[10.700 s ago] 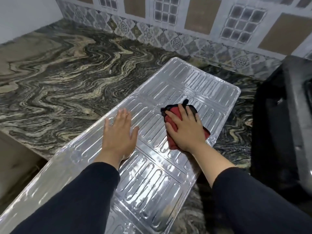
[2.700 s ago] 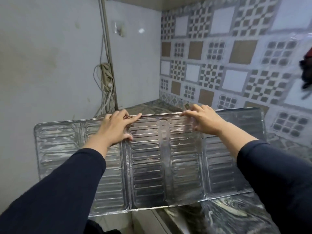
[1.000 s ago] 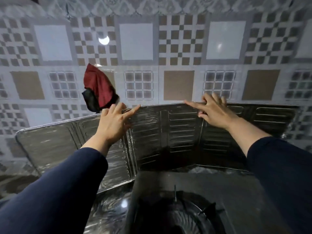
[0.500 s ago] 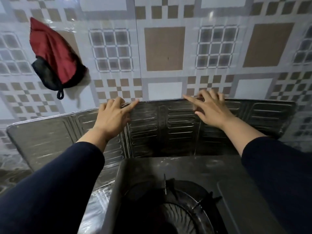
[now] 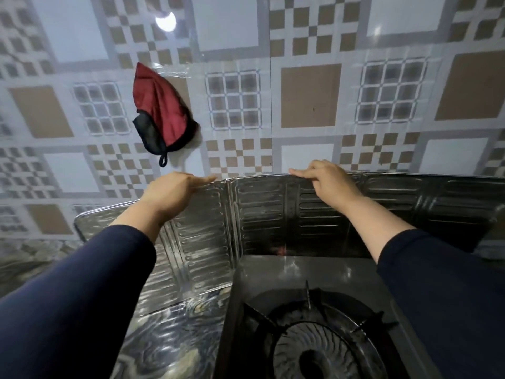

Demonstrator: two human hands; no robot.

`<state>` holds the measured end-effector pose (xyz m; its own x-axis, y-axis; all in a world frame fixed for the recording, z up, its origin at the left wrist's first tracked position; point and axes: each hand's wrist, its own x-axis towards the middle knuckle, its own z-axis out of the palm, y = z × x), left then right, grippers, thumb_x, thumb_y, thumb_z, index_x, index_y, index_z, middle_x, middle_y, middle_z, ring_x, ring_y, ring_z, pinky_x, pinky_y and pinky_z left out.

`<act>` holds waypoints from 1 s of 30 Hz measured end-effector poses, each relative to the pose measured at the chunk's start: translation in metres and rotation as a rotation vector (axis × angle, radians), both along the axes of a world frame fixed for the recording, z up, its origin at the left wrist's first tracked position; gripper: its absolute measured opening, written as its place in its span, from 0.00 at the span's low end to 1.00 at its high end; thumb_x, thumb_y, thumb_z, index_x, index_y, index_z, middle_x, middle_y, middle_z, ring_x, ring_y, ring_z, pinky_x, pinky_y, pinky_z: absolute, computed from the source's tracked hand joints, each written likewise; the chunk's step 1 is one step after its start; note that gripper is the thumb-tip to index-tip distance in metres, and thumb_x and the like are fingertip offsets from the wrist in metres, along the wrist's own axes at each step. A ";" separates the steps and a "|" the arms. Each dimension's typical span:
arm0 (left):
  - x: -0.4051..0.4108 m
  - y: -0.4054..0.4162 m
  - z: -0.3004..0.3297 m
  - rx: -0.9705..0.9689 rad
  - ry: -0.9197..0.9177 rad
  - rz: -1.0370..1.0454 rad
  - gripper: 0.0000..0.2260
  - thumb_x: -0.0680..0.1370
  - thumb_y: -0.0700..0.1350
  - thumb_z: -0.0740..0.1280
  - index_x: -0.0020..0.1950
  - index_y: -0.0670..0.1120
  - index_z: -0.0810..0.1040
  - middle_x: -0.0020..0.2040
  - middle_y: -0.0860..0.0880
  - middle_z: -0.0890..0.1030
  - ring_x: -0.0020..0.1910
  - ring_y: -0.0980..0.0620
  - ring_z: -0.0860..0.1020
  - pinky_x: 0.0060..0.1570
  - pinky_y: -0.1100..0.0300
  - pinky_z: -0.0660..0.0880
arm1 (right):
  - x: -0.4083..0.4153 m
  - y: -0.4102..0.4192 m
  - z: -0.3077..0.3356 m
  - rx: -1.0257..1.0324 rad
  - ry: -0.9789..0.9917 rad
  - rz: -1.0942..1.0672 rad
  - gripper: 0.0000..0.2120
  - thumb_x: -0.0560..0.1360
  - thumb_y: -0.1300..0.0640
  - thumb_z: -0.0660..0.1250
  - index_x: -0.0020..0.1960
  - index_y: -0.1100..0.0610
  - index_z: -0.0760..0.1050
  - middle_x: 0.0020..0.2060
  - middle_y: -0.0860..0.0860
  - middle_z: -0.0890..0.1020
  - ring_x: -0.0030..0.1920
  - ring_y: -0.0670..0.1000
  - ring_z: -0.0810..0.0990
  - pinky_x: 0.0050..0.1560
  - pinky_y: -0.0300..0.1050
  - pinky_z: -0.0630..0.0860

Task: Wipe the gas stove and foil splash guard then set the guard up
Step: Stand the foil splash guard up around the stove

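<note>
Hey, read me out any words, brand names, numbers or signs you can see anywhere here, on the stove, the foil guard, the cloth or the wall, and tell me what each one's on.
None: no readable text shows.
Gas stove: no brand or markings visible.
Foil splash guard: only embossed ribs.
Red and black cloth hanging on the wall: no label showing.
Wall tiles: checks and squares only.

I see the foil splash guard point(image 5: 262, 212) standing upright across the middle of the frame, its ribbed silver panels folded around the back and left side of the gas stove point(image 5: 308, 324). The stove is black, filling the lower centre, its round burner and pan supports visible. The red-and-black cloth point(image 5: 161, 110) hangs on the tiled wall, upper left.
</note>
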<state>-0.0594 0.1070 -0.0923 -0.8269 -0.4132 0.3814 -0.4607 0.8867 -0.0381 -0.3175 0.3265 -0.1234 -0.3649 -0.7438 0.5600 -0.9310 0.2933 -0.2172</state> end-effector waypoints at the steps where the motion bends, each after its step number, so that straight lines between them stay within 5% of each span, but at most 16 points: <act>1: 0.000 0.003 0.002 0.007 0.000 -0.017 0.23 0.80 0.40 0.58 0.68 0.65 0.69 0.63 0.49 0.79 0.59 0.44 0.78 0.46 0.52 0.77 | 0.000 0.002 0.000 -0.001 -0.007 -0.003 0.30 0.75 0.73 0.54 0.66 0.44 0.73 0.39 0.51 0.74 0.44 0.53 0.72 0.46 0.48 0.71; 5: -0.010 0.024 0.013 0.064 -0.020 -0.027 0.15 0.78 0.48 0.64 0.63 0.62 0.76 0.61 0.50 0.81 0.56 0.46 0.80 0.47 0.56 0.76 | -0.007 0.017 0.004 -0.022 -0.055 -0.047 0.28 0.76 0.72 0.54 0.64 0.45 0.75 0.39 0.53 0.76 0.42 0.55 0.74 0.47 0.49 0.72; 10: -0.035 0.055 0.030 0.183 -0.050 -0.043 0.16 0.78 0.45 0.63 0.64 0.59 0.77 0.64 0.52 0.79 0.60 0.49 0.77 0.52 0.59 0.72 | -0.020 0.037 0.009 -0.036 -0.100 -0.128 0.28 0.76 0.72 0.53 0.63 0.46 0.76 0.42 0.51 0.76 0.45 0.52 0.73 0.49 0.45 0.70; 15: -0.055 0.066 0.032 0.311 -0.064 -0.011 0.14 0.78 0.45 0.64 0.63 0.54 0.79 0.59 0.47 0.82 0.48 0.48 0.78 0.46 0.58 0.71 | -0.023 0.035 0.005 -0.038 -0.120 -0.189 0.29 0.76 0.72 0.53 0.61 0.43 0.77 0.45 0.51 0.77 0.50 0.57 0.75 0.51 0.49 0.73; 21: -0.050 0.070 0.027 0.375 -0.021 0.038 0.13 0.77 0.47 0.67 0.61 0.50 0.80 0.59 0.45 0.81 0.55 0.46 0.79 0.54 0.56 0.74 | -0.014 0.021 0.000 -0.060 -0.112 -0.184 0.30 0.75 0.72 0.53 0.61 0.43 0.77 0.43 0.52 0.77 0.48 0.58 0.75 0.56 0.53 0.72; 30: -0.038 0.081 0.026 0.520 0.075 0.040 0.14 0.76 0.48 0.68 0.61 0.48 0.80 0.54 0.44 0.83 0.46 0.48 0.79 0.43 0.61 0.73 | 0.015 0.003 0.004 -0.096 -0.086 -0.025 0.18 0.77 0.63 0.63 0.62 0.46 0.77 0.45 0.50 0.81 0.48 0.54 0.76 0.52 0.52 0.74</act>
<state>-0.0973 0.1877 -0.0666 -0.7852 -0.5940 0.1750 -0.4791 0.7617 0.4362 -0.3024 0.3296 -0.1190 -0.4326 -0.6778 0.5945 -0.9004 0.2905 -0.3240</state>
